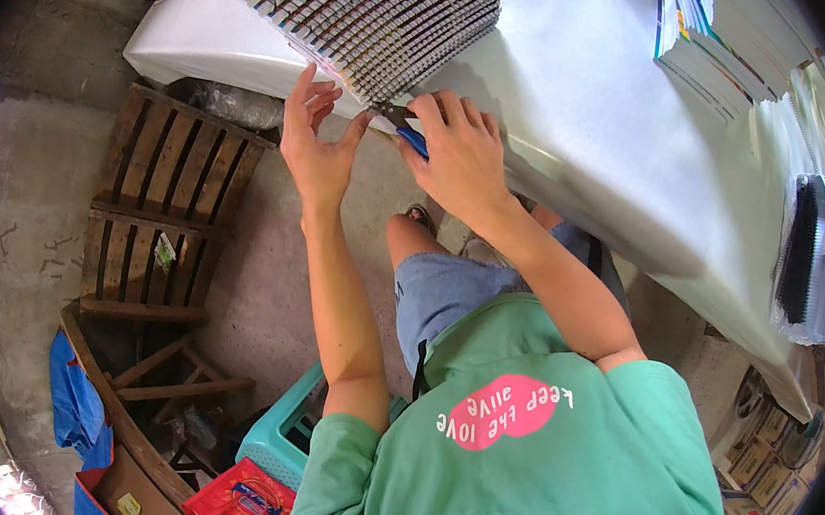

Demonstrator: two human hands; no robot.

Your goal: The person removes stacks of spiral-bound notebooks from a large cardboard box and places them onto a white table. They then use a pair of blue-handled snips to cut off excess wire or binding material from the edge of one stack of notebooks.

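A large stack of coil-bound books [358, 11] lies at the table's near edge, its rows of dark binding coils facing up toward me. My right hand [463, 157] grips pliers with blue handles [413, 141]. Their dark metal jaws meet the near corner of the stack, by the coil ends. Just left of the jaws, my left hand [320, 162] has its fingers apart, with the fingertips at the stack's lower edge and the thumb close to the plier tip. Whether the thumb touches a coil is too small to tell.
White sheeting covers the table [587, 125]. Piled books [709, 63] stand at the far right, near black coils in clear plastic [804, 248]. On the floor at left is a slatted wooden pallet [162, 201]. A teal stool [278, 434] and a red bag [241, 501] sit lower left.
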